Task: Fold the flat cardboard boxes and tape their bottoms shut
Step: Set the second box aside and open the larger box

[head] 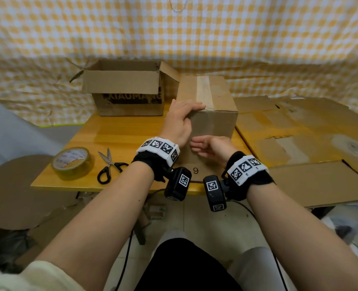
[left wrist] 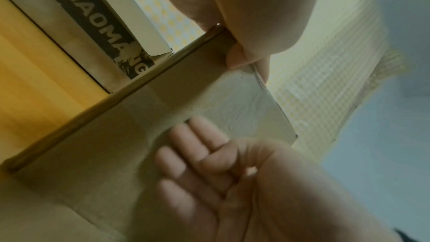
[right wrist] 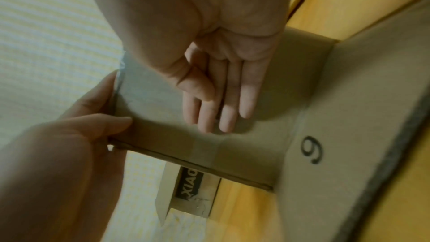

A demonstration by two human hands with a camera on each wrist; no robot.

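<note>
I see my left hand holding the top near corner of the taped box. Its fingers lie over the top edge and its thumb presses the near side, so it grips the box. My right hand is flat and loose, with straight fingers touching the near side of the box. It holds nothing. The box stands upside down in the middle of the surface, and a strip of tape runs along its top. A flap with a 9 lies flat at 6 o'clock. The tape roll and scissors lie at 9 o'clock. An open box sits at 11 o'clock. Flat cardboard lies at 3 o'clock.
</note>
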